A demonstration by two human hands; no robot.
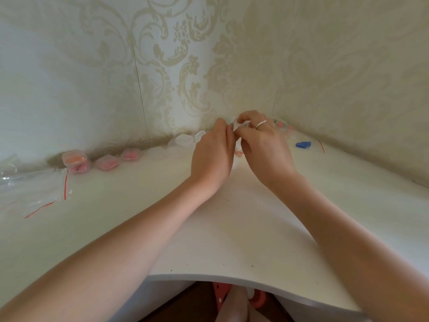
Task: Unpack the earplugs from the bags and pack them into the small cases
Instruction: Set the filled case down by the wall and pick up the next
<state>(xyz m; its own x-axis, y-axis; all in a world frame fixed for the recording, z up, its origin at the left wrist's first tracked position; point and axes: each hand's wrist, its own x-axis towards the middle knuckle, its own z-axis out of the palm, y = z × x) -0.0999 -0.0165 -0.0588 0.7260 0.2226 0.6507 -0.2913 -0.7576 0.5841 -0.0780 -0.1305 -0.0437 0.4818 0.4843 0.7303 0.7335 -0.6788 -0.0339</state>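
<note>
Both hands meet above the back of the white desk [232, 217]. My left hand [212, 154] and my right hand [262, 141], which wears a ring, pinch a small clear zip bag [239, 125] between their fingertips. The hands hide most of the bag and what is inside it. Several small clear cases with pink and orange earplugs [76, 160] [107, 164] [131, 154] stand along the wall at the left. Empty clear cases [185, 139] lie behind my left hand.
Emptied clear bags with red zip strips [46, 189] lie at the far left. A bag with blue earplugs [303, 144] and more bagged coloured earplugs [282, 124] lie in the right corner. Patterned walls close the desk at the back and right.
</note>
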